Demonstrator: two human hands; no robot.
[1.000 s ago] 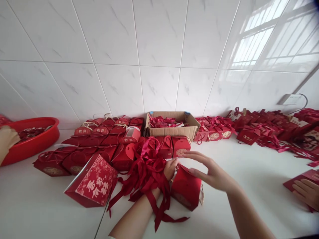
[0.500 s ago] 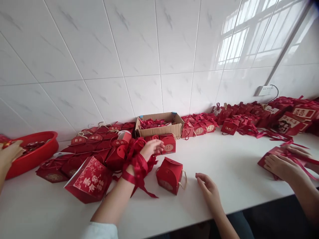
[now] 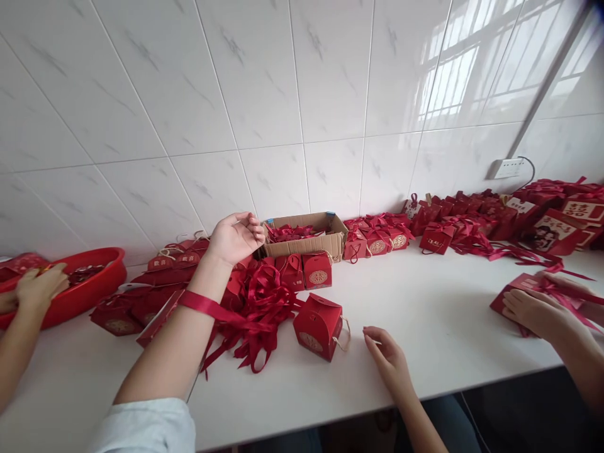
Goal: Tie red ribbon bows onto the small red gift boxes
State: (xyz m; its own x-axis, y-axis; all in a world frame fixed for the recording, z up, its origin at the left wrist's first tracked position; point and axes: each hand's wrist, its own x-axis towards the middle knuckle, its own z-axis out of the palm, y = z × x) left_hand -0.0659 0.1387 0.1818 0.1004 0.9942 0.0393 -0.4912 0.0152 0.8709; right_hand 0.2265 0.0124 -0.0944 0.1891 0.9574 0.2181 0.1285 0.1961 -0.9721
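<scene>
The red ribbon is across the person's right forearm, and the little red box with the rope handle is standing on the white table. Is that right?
Not quite: the head view shows the red ribbon across the person's left forearm. The little red box with the rope handle is indeed standing on the white table.

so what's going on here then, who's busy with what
The left hand is raised and open, holding nothing, with a red ribbon across the forearm. The right hand is beside a small red box, not touching it. At the left, another person's hand is at a red basin; at the right, someone's hands are on a ribboned box.
</scene>
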